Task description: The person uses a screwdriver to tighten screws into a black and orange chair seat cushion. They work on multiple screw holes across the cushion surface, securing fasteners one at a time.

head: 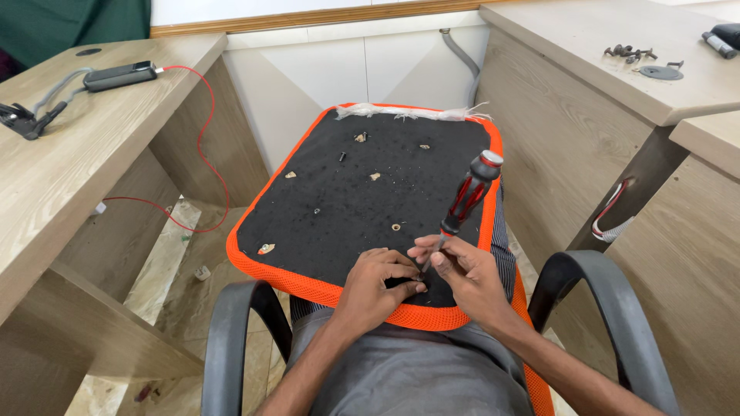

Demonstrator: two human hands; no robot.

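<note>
- Left hand (379, 279) pinches small fastener at seat base (339, 208) near edge, on lap.
- Right hand (468, 276) grips screwdriver (465, 202) shaft, tip at that spot.
- Farther holes look unfilled; loose screws (630, 53) on right desk (586, 38). Early stage, I'd judge.

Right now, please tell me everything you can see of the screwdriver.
The screwdriver has a red and black grip with a grey cap on top, and a thin metal shaft. It stands tilted, with the handle leaning up and to the right and the tip down on the black underside of the seat near its orange front edge. The right hand pinches the shaft low down; the left hand has its fingertips at the tip. The tip itself is hidden by the fingers.
</note>
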